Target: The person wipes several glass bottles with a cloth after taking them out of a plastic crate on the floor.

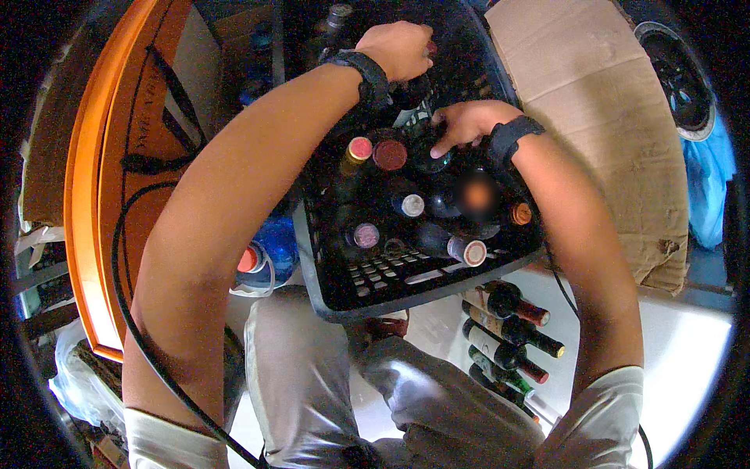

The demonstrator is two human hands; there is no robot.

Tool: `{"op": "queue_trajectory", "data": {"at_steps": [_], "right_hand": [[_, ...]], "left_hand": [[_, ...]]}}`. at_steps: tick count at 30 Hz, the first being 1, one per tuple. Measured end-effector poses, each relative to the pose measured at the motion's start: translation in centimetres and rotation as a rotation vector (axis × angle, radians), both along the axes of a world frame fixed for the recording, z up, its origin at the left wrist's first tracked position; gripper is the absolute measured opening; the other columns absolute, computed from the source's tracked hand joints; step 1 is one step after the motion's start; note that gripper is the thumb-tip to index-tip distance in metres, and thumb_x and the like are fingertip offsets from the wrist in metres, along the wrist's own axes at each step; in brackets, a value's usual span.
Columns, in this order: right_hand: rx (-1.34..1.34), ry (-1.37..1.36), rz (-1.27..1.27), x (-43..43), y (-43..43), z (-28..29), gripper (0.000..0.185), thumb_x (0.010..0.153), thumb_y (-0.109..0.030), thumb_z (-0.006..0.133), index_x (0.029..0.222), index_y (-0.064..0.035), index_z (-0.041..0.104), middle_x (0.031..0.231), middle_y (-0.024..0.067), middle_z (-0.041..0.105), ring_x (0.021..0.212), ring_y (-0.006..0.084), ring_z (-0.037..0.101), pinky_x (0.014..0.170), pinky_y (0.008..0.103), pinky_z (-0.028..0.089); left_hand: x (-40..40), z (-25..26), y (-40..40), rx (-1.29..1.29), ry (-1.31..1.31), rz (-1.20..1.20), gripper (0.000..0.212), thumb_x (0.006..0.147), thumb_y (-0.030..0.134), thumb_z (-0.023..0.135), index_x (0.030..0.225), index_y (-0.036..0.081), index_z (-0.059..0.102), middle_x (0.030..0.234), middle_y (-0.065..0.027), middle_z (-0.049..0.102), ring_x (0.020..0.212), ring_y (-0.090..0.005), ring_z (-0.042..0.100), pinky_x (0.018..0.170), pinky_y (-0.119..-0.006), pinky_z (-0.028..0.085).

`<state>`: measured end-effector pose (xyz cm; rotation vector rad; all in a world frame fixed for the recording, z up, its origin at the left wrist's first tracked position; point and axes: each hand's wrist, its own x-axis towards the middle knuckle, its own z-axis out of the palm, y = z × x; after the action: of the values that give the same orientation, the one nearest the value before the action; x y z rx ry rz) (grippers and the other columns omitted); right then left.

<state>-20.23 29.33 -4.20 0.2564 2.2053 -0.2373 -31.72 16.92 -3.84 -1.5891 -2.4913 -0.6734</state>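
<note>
A black plastic crate [306,258] with a slotted wall stands before me, holding several wine bottles upright or tilted. My left hand [401,50] is closed around the neck of a dark bottle [415,94] near the crate's far part; its dark red top shows beside my fingers. My right hand [469,123] reaches in from the right, thumb and a finger apart, over a dark glass bottle [432,159]. Whether it grips that bottle is unclear in the shadow. Nearby stand a bottle with a pink-red top [360,149] and one with a dark red top [389,155].
More wine bottles [498,346] lie on their sides below the crate, at the right. A cardboard sheet [597,146] flanks the right side; an orange-framed panel [88,193] the left. A blue jug with a red cap [281,252] and a black cable [120,264] are near my left arm.
</note>
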Motion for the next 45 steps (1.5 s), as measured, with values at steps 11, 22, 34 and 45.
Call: {"op": "queue_trajectory", "data": {"at_steps": [11,22,34,45], "right_hand": [[-0.006,-0.003,-0.011,0.1,-1.0,0.6,0.083,0.067,-0.047,0.071,0.132,-0.0061,0.038,0.103,0.0153,0.06,0.072,0.0238,0.059,0.068,0.0348,0.049],[-0.039,0.032,0.009,0.5,-0.4,0.2,0.084,0.067,-0.049,0.07,0.131,-0.0054,0.038,0.099,0.0146,0.06,0.069,0.0232,0.056,0.065,0.034,0.046],[0.276,-0.004,0.171,-0.5,-4.0,-0.1,0.07,0.067,-0.06,0.061,0.117,-0.0119,0.057,0.119,0.0117,0.055,0.107,0.0291,0.054,0.09,0.0371,0.043],[0.063,0.175,0.34,1.0,-6.6,0.6,0.059,0.064,-0.057,0.065,0.098,-0.0093,0.062,0.099,0.0175,0.062,0.093,0.034,0.057,0.083,0.0381,0.045]], "left_hand": [[-1.3,-0.1,-0.8,-0.01,0.015,0.024,0.03,0.073,0.027,0.06,0.091,0.004,0.062,0.088,-0.0174,0.063,0.085,-0.0332,0.061,0.075,-0.042,0.05],[-1.6,-1.1,0.2,0.015,-0.037,0.033,0.033,0.073,0.031,0.062,0.089,0.003,0.059,0.083,-0.0176,0.063,0.081,-0.0326,0.062,0.071,-0.043,0.05],[1.5,4.4,-4.5,0.383,-0.154,0.175,0.026,0.073,0.022,0.061,0.077,-0.003,0.059,0.077,-0.0232,0.061,0.078,-0.0358,0.06,0.069,-0.042,0.048],[3.6,5.1,-7.9,0.627,-0.31,0.358,0.024,0.072,0.018,0.056,0.065,-0.004,0.062,0.067,-0.0248,0.059,0.069,-0.0383,0.06,0.064,-0.044,0.049]]}}
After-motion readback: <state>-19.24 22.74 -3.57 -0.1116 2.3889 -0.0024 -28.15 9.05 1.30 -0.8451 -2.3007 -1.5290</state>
